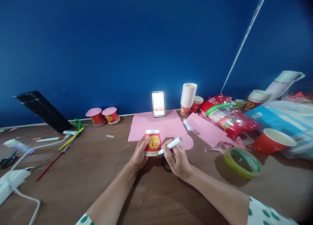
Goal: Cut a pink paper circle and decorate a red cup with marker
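My left hand (140,153) is closed around the left side of a red paper cup (153,141) with a gold emblem. The cup is upside down, its white base upward, and a zigzag line runs along the pale band near its rim. In my right hand (178,160) is a white marker (170,145), held like a pen. The marker's tip is at the cup's lower right edge; I cannot tell whether it touches. Partly hidden behind my right hand is a dark scissor handle (166,164) on the table.
Pink paper sheets (146,125) lie ahead, with two pink-topped cups (97,118) at left. On the right are stacked cups (188,96), a red cup bag (220,112), yellow-green tape (242,163) and an orange-red cup (271,142). A white cable (22,192) crosses the left side.
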### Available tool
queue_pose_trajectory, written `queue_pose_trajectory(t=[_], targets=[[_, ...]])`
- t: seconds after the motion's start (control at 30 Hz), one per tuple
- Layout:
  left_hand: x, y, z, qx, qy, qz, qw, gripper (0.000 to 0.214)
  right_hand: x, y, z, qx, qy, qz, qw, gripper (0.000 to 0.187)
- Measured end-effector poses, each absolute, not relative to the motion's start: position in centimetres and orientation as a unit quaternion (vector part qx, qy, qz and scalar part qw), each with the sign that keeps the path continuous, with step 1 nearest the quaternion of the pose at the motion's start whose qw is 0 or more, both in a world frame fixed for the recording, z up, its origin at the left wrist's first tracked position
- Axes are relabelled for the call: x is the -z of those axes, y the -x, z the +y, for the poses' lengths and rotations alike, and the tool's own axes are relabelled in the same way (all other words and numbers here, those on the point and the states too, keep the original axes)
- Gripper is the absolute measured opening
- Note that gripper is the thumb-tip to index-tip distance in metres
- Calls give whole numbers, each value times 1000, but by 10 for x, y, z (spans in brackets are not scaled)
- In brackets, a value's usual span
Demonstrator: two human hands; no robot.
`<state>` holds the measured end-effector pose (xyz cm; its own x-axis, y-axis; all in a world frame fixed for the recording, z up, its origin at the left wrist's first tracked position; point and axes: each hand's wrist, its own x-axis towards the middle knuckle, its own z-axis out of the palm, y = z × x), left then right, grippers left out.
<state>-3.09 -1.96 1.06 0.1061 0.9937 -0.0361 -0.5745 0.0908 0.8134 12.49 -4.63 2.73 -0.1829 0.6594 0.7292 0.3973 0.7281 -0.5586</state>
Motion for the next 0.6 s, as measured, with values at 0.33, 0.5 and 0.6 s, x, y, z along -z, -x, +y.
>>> queue_pose_trajectory(t=[0.33,0.5,0.6], targets=[[-11,32,-20,-581,-323,322,673,34,-25,-128,-44,-97,350,-753,548,13],[-12,31,-20,-580,-326,322,673,34,-26,-128,-44,-97,359,-751,546,14],[-12,32,-20,-581,-328,321,672,35,-27,-128,-44,-94,355,-750,551,13]])
